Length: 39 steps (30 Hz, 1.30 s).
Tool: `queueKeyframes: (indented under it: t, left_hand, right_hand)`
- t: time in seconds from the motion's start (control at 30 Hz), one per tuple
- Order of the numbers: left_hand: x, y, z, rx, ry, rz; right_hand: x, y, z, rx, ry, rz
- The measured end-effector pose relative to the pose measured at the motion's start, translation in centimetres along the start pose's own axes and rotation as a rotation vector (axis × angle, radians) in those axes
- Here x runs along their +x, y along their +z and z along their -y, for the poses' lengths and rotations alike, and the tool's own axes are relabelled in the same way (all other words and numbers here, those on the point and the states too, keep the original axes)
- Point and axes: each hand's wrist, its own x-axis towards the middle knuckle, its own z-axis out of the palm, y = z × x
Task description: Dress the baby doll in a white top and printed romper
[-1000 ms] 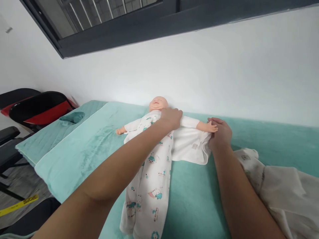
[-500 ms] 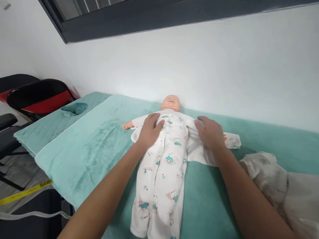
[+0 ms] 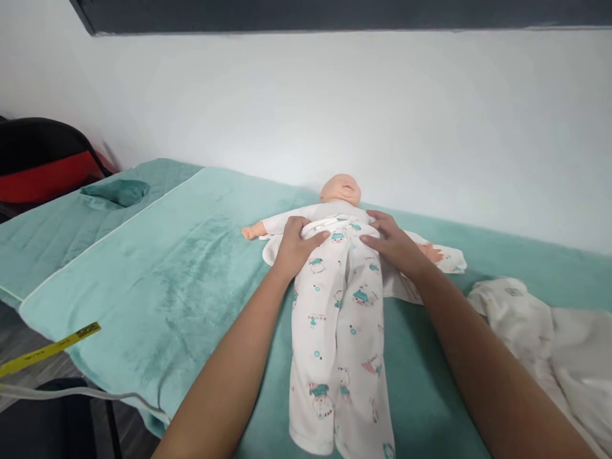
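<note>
A baby doll (image 3: 340, 189) lies on its back on a teal blanket (image 3: 182, 280), head toward the white wall. It wears a white romper (image 3: 342, 331) printed with small teal and pink animals. My left hand (image 3: 297, 244) rests on the left side of the doll's chest, fingers curled onto the romper's front edge. My right hand (image 3: 393, 243) lies on the right side of the chest, fingers together and pressing the cloth. The two hands nearly meet at the romper's middle opening. The doll's arms stretch out to both sides.
A heap of white cloth (image 3: 540, 331) lies on the blanket at the right. A small teal cloth (image 3: 117, 192) sits on the quilted mat at the far left. A black and red chair (image 3: 43, 162) stands beyond it. A yellow tape (image 3: 48, 349) shows at lower left.
My right hand left the doll's outstretched arm and came onto its chest. My left hand slid from the neck to the chest. The romper's right flap now lies over the body.
</note>
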Motion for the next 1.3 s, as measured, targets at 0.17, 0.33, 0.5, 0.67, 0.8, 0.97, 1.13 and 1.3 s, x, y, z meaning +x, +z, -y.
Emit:
queueKeyframes:
  t: [0.17,0.33,0.5,0.67,0.8,0.97,1.13,1.3]
  left_hand:
    - [-0.4,0.1,0.0,0.072,0.07,0.0]
    - [-0.9,-0.1,0.0,0.112,0.029,0.049]
    - [-1.6,-0.9,0.0,0.03,0.0,0.19]
    - [-3.5,-3.2,0.1,-0.077,-0.044,0.396]
    - [-5.3,-4.0,0.0,-0.09,-0.066,0.438]
    - [-6.4,-3.2,0.0,0.108,-0.046,0.267]
    - [-7.4,-2.4,0.2,0.301,0.066,0.118]
    - [-8.3,-1.9,0.0,0.23,0.047,0.027]
  right_hand:
    - [-2.3,2.1,0.5,0.038,-0.063,-0.435]
    - [-5.7,2.9,0.8,0.15,0.103,-0.437]
    - [-6.8,2.8,0.8,0.139,0.184,-0.391]
    - [-7.1,2.6,1.2,0.135,0.188,-0.28]
    - [-8.2,1.5,1.8,0.128,0.171,-0.123]
    - [-10.3,0.8,2.6,-0.042,0.181,0.077]
    - [-11.5,2.9,3.6,-0.202,0.215,-0.118]
    - [-12.0,4.5,4.1,-0.155,0.247,-0.438]
